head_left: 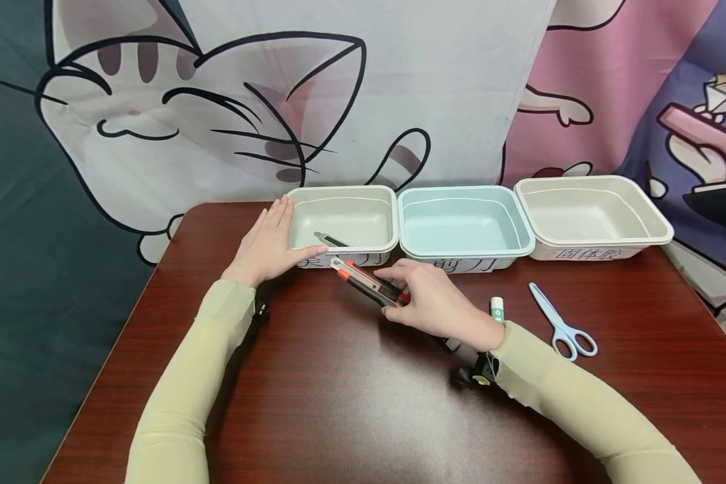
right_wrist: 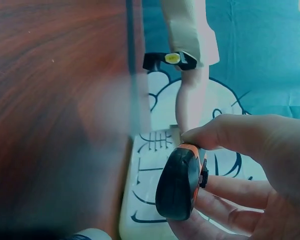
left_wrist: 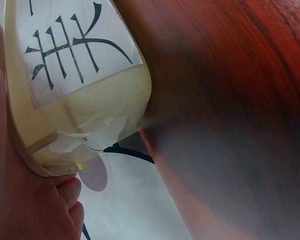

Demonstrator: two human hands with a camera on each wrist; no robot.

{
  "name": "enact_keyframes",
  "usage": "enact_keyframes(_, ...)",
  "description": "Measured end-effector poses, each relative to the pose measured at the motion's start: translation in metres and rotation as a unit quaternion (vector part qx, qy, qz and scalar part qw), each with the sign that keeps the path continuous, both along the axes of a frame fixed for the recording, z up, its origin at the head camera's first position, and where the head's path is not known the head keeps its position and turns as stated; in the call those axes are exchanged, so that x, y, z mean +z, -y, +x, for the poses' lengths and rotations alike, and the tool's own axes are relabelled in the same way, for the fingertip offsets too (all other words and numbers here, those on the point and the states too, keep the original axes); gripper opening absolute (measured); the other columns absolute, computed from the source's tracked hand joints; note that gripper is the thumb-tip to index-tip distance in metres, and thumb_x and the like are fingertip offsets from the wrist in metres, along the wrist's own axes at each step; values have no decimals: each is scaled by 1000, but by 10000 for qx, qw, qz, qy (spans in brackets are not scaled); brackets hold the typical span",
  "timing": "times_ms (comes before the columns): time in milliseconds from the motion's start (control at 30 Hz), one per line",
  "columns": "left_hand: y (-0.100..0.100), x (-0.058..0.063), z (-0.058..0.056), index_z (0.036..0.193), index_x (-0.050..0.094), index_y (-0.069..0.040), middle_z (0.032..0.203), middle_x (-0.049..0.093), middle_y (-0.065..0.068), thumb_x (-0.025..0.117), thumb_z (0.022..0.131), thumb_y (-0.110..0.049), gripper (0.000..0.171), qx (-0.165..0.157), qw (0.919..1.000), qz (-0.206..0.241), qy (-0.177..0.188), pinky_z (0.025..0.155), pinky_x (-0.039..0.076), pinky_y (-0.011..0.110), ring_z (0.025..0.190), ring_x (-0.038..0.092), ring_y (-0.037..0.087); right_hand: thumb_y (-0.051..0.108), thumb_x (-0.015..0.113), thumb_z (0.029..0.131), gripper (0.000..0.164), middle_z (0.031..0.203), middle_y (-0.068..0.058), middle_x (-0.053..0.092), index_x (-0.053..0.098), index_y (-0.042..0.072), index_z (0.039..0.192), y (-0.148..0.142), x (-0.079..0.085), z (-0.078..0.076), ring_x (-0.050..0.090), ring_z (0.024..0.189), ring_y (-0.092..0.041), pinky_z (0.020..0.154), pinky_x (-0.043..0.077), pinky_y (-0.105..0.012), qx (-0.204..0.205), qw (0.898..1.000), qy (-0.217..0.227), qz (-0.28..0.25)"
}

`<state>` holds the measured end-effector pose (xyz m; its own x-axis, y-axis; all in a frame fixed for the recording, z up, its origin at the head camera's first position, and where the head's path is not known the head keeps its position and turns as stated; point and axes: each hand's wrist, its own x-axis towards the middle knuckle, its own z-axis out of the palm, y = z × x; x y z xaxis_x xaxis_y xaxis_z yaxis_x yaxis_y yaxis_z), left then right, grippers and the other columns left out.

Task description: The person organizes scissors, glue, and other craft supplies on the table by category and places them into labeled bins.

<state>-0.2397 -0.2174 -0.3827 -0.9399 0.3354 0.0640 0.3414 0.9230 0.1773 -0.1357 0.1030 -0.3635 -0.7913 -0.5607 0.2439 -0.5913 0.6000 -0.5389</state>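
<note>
My right hand [head_left: 426, 299] pinches a black and orange utility knife [head_left: 366, 281] between thumb and fingers, just in front of the left cream bin [head_left: 389, 225]. In the right wrist view the knife's dark rounded end [right_wrist: 175, 190] faces the camera. Against the left side of that bin rests my left hand [head_left: 269, 242], its fingers straight along the rim and its thumb along the front edge. Inside the bin lies another knife-like tool [head_left: 331, 240], grey and dark, partly hidden by the front wall. A handwritten label [left_wrist: 80, 50] is on the bin's front.
A light blue bin [head_left: 466, 253] and another cream bin [head_left: 599, 240], both labelled, stand to the right in the row. Blue scissors [head_left: 562, 326] and a white and green glue stick [head_left: 497, 308] lie near my right forearm. A dark item [head_left: 450, 344] is partly hidden under my wrist.
</note>
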Motion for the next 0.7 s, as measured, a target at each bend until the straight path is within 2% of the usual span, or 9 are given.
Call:
enact_keyframes(100, 0, 0, 0, 160, 11, 6, 168, 8, 20, 49, 84, -86, 125, -3, 10000, -11, 1, 124, -1, 37, 154, 8, 32, 15, 83, 76, 54, 88, 7, 62, 71, 9, 128, -1, 3, -2, 60, 72, -11, 67, 49, -29, -21, 10000, 11, -87)
enact_keyframes(333, 1, 0, 0, 160, 10, 6, 168, 7, 20, 49, 84, -85, 125, 1, 10000, -48, 25, 125, 2, 40, 154, 7, 32, 13, 82, 77, 53, 88, 6, 63, 72, 12, 128, -1, 12, -13, 60, 74, -10, 67, 50, -31, -128, 9995, 140, -268)
enact_keyframes(700, 1, 0, -1, 160, 11, 6, 168, 9, 20, 48, 84, -86, 125, 17, 10000, -95, 15, 125, 7, 44, 154, 6, 31, 15, 83, 78, 53, 99, -1, 68, 70, 6, 129, 6, 23, -38, 65, 82, -14, 72, 50, -34, -410, 9981, 160, -439)
